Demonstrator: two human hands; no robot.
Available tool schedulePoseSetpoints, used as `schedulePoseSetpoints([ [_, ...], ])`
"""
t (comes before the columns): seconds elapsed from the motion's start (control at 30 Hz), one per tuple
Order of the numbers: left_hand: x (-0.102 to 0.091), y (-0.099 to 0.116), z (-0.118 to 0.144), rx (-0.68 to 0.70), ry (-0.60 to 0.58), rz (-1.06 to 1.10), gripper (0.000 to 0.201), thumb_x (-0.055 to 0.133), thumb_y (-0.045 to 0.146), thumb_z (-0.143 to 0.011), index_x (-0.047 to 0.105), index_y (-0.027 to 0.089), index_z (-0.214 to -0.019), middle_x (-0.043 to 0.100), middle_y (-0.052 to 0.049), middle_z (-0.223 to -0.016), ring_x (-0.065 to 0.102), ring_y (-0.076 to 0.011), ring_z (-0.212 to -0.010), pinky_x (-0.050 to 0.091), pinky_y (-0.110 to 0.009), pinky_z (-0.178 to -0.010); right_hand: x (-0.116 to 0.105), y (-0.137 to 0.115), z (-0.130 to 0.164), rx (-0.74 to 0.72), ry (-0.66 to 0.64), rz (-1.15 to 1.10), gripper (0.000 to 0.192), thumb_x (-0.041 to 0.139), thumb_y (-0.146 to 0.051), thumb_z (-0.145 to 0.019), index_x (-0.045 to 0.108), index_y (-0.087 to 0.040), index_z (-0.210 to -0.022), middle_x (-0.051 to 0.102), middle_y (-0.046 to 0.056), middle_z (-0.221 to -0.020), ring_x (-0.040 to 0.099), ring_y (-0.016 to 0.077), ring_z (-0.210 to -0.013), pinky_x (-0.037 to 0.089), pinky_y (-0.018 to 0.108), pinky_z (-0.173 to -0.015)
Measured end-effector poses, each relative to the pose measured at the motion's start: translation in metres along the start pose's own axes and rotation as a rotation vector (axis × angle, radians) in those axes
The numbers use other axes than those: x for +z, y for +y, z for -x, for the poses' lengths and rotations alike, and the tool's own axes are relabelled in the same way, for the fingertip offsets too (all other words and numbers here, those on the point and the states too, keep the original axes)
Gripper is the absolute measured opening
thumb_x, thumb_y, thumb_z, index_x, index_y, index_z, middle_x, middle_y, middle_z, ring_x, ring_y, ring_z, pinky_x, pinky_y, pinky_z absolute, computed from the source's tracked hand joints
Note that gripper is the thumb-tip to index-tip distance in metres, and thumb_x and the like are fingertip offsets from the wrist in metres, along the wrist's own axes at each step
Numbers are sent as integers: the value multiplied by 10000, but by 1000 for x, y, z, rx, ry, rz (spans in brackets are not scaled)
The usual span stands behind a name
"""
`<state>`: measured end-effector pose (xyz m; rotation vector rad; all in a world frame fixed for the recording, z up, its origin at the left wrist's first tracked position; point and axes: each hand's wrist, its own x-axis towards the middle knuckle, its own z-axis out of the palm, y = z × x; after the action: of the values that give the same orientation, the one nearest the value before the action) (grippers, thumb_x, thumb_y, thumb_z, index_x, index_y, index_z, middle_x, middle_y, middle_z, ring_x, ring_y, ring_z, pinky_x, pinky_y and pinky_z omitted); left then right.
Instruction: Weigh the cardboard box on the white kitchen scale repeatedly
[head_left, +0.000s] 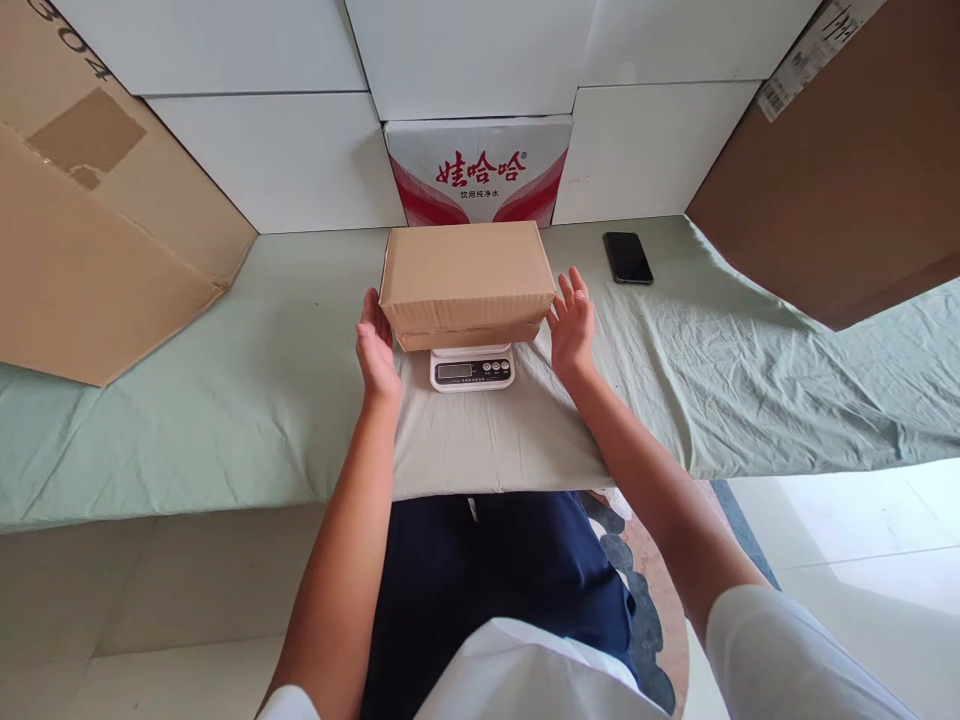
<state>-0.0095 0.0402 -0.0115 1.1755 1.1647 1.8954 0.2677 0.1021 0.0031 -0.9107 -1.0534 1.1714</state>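
At the far left a large flattened carton (90,230) leaned against the white wall, its lower edge on the green sheet covering the desk (225,400). Moving inward, the left hand (376,350) stood edge-up beside the left end of the cardboard box (466,270), fingers straight and spread open, near the box or barely brushing it; contact could not be told for certain. The box sat on the small white scale (472,368), overhanging the platform on both sides, with the display showing below its front edge. Behind it stood a red-and-white water case (478,170). The right hand (571,320) mirrored the left, palm turned toward the box's right end, open and just apart from it. To weigh well, both palms should probably stay clear of the box so it rests centred and level. Further right lay a black phone (628,258), then another brown carton (847,170).
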Motion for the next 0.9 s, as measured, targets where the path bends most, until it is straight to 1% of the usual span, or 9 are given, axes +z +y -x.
schedulePoseSetpoints([
  [0.1,2,8,5,79,-11,16,873,291,868,-864,509,307,-1497,386,-47,-1690,305,-265,-1600,303,-424,-1310,-1,-1,3,-17,-52,65,861,384,-812,-797,253,-423,-1554,300,-7,-1720,319,274,-1611,278,589,-1319],
  [0.17,3,12,8,93,-28,32,822,277,841,-891,522,326,-1483,387,-29,-1689,291,-261,-1606,289,-441,-1317,0,-2,8,-48,-99,107,834,351,-809,-827,238,-437,-1566,324,-20,-1710,326,272,-1609,293,577,-1323],
  [0.27,5,14,10,44,-37,45,814,324,840,-881,529,323,-1475,380,-42,-1693,294,-291,-1603,296,-487,-1309,6,-2,17,-92,-136,144,801,354,-773,-871,230,-424,-1582,351,-24,-1699,319,273,-1611,288,601,-1325],
  [0.4,9,14,12,-5,-9,60,849,429,820,-859,522,261,-1492,367,-107,-1695,331,-315,-1586,311,-500,-1294,13,-3,26,-130,-156,155,754,468,-675,-869,295,-422,-1558,360,-52,-1692,307,285,-1610,299,610,-1320],
  [0.47,11,16,13,-12,-9,44,832,427,811,-868,542,257,-1478,408,-115,-1673,364,-310,-1570,326,-489,-1284,16,-6,30,-137,-169,157,744,484,-614,-870,290,-411,-1560,355,-56,-1694,300,284,-1609,290,601,-1328],
  [0.6,14,18,16,26,-40,-11,813,403,827,-873,587,270,-1436,520,-114,-1592,454,-298,-1514,392,-435,-1237,22,-15,36,-137,-175,179,712,444,-560,-889,290,-400,-1565,350,-62,-1693,279,268,-1612,254,584,-1347],
  [0.73,13,12,17,58,-39,-44,786,400,801,-896,600,247,-1416,578,-134,-1524,514,-304,-1463,430,-421,-1197,27,-18,39,-168,-194,219,689,441,-553,-894,316,-412,-1556,360,-71,-1683,261,257,-1612,241,543,-1360],
  [0.83,11,5,13,71,-35,-97,782,407,804,-895,613,235,-1390,633,-137,-1445,548,-305,-1426,441,-428,-1185,28,-19,35,-190,-198,194,688,458,-555,-886,323,-422,-1547,368,-71,-1674,284,279,-1597,256,568,-1345],
  [0.9,11,3,3,86,-42,-117,785,414,816,-884,620,236,-1372,658,-131,-1403,562,-299,-1411,444,-420,-1184,30,-21,26,-225,-200,152,671,477,-547,-875,358,-425,-1524,399,-70,-1653,316,294,-1577,269,575,-1335],
])
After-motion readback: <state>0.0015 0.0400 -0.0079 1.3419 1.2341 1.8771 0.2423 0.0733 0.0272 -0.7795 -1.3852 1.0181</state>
